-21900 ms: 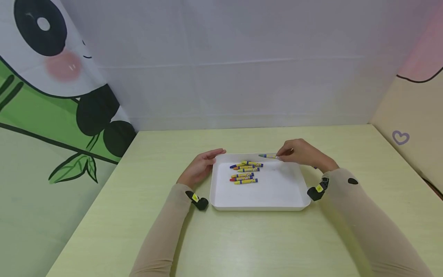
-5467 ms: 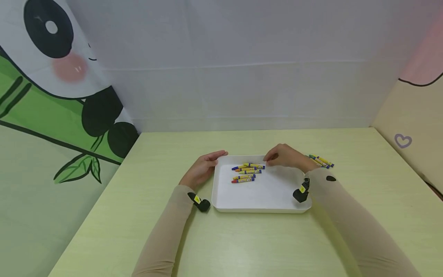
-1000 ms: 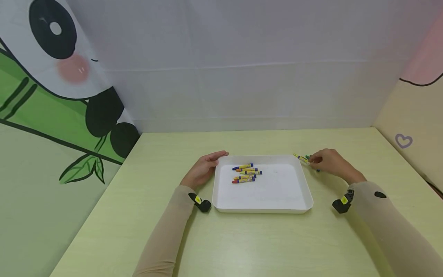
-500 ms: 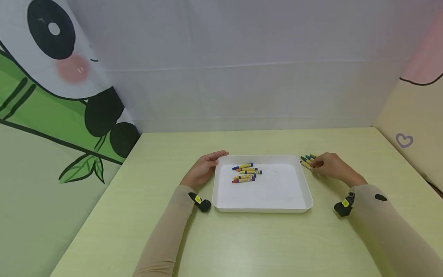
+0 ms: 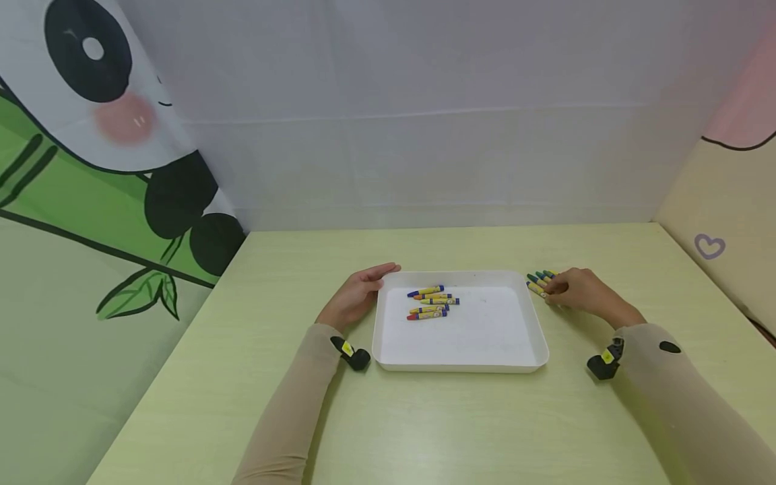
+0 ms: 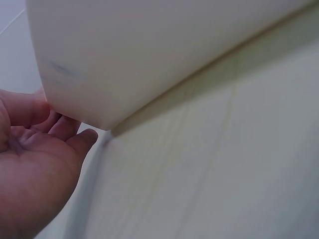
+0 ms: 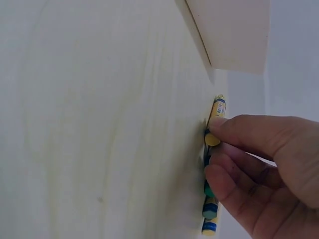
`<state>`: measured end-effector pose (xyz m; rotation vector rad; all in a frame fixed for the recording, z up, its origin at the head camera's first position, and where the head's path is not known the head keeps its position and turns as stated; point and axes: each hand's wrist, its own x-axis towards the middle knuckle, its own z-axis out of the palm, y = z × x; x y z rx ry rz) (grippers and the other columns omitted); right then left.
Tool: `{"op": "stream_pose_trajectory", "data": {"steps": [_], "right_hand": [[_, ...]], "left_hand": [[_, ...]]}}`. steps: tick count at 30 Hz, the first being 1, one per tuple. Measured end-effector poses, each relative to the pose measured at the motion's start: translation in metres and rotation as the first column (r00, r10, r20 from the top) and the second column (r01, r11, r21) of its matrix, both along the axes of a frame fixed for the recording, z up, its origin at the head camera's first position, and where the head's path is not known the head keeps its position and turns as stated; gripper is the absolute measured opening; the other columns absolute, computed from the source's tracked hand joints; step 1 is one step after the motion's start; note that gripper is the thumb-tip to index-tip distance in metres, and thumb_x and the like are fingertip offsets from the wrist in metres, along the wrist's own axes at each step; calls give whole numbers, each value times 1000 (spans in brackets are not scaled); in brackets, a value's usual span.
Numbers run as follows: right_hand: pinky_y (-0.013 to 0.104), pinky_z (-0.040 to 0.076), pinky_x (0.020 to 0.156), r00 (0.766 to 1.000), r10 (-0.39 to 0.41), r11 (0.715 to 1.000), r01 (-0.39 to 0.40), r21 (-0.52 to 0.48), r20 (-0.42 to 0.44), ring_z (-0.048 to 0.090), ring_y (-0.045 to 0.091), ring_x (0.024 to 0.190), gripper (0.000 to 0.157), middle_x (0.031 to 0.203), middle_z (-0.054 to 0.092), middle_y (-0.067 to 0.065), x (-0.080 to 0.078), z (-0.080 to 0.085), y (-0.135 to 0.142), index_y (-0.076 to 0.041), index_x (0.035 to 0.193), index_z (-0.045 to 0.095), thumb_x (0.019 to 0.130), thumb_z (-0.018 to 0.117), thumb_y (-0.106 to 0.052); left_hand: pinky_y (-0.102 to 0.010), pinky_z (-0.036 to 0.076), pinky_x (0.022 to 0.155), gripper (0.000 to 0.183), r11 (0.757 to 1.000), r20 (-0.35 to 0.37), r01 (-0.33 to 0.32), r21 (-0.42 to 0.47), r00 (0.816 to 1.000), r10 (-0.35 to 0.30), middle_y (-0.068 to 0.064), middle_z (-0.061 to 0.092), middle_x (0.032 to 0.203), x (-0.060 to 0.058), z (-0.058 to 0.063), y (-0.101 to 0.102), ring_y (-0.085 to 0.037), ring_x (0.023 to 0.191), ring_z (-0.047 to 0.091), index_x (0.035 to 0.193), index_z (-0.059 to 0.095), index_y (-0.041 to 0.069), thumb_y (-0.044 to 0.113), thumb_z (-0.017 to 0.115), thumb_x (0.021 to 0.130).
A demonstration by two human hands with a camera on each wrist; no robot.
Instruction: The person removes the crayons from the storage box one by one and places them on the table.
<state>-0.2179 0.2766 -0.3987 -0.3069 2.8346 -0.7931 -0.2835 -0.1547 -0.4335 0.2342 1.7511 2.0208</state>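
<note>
My left hand (image 5: pixel 354 296) holds the back left corner of the white tray (image 5: pixel 491 337), thumb at the rim and fingers along the outside. In the left wrist view the fingers (image 6: pixel 65 127) sit against the tray's outer wall (image 6: pixel 124 55). Just right of the tray, my right hand (image 5: pixel 576 289) pinches a yellow-wrapped crayon (image 7: pixel 218 107) between thumb and fingers, low at the table. Beside that crayon lie several others (image 7: pixel 210 209) in a row, with green tips showing in the head view; the hand partly hides them.
Inside the tray, on its left half, lie several wrapped crayons: a blue one (image 5: pixel 426 292), an orange one (image 5: pixel 433 296), a yellow-green one (image 5: pixel 440 302) and a red one (image 5: pixel 427 315) among them. A pale wood-look table (image 5: pixel 455 424) meets a grey cloth backdrop (image 5: pixel 424 162).
Over the last second the right hand lowered its crayon and turned it in line with the row. Earlier, more crayons lay in the tray. The left hand has kept its place.
</note>
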Motion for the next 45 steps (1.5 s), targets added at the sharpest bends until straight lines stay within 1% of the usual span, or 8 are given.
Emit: {"op": "stream_pose_trajectory", "data": {"steps": [9, 15, 18, 23, 30, 35, 40, 45], "right_hand": [[26, 50, 61, 1000, 15, 1000, -15, -18, 4, 60, 13, 74, 24, 94, 72, 13, -9, 11, 5, 5, 104, 70, 88, 65, -14], [29, 53, 66, 999, 34, 999, -34, 2, -23, 63, 15, 79, 26, 95, 72, 13, -19, 21, 7, 5, 105, 70, 89, 64, -14], [31, 54, 68, 999, 30, 1000, -30, 5, -37, 64, 16, 82, 25, 96, 72, 13, -17, 26, 4, 4, 106, 70, 90, 64, -15], [29, 52, 68, 998, 16, 1000, -16, -1, -54, 63, 15, 83, 25, 96, 72, 10, -15, 32, -3, 1, 106, 71, 89, 66, -17], [30, 53, 69, 999, 11, 999, -13, -32, -50, 64, 15, 84, 27, 99, 72, 10, -10, 37, -12, 0, 109, 70, 90, 65, -18], [31, 53, 70, 998, -3, 999, 0, -35, -60, 64, 17, 86, 27, 102, 72, 11, -1, 41, -24, -2, 111, 70, 91, 64, -19], [36, 54, 76, 998, -8, 999, 6, -43, -61, 65, 24, 94, 27, 107, 71, 13, 7, 47, -39, -3, 111, 70, 91, 64, -20], [40, 53, 81, 998, 14, 998, -18, -63, -63, 64, 27, 99, 27, 109, 70, 14, 14, 48, -55, -3, 112, 70, 91, 65, -19]], "left_hand": [[-40, 31, 116, 45, 1000, 20, -29, 4, 999, 28, -7, 43, 150, -6, 1, 5, -23, 140, 37, 143, 45, 6, -2, 36, 100], [-40, 29, 117, 45, 999, 14, -32, 16, 999, 32, -8, 42, 151, -8, 3, 9, -23, 141, 36, 144, 43, 5, -3, 35, 100], [-39, 30, 116, 45, 999, 14, -32, 14, 999, 32, -7, 42, 150, -7, 4, 7, -23, 141, 36, 144, 44, 6, -3, 35, 100], [-39, 29, 117, 45, 1000, 19, -27, 12, 999, 27, -7, 42, 151, -6, 4, 4, -22, 141, 36, 144, 44, 6, -2, 35, 100], [-39, 30, 116, 45, 1000, 26, -18, 12, 999, 18, -6, 43, 150, -4, 4, 1, -22, 141, 36, 144, 44, 7, -2, 35, 101], [-39, 30, 116, 45, 1000, 24, 1, 13, 1000, -1, -7, 42, 151, 0, 5, -4, -22, 141, 35, 144, 44, 7, -2, 35, 100], [-39, 31, 116, 45, 1000, 26, 7, 5, 1000, -7, -6, 43, 150, 3, 5, -8, -22, 141, 36, 143, 45, 7, -2, 36, 100], [-39, 30, 116, 46, 1000, 22, 22, 5, 1000, -22, -8, 41, 151, 7, 5, -11, -23, 142, 35, 144, 44, 6, -3, 35, 100]]}}
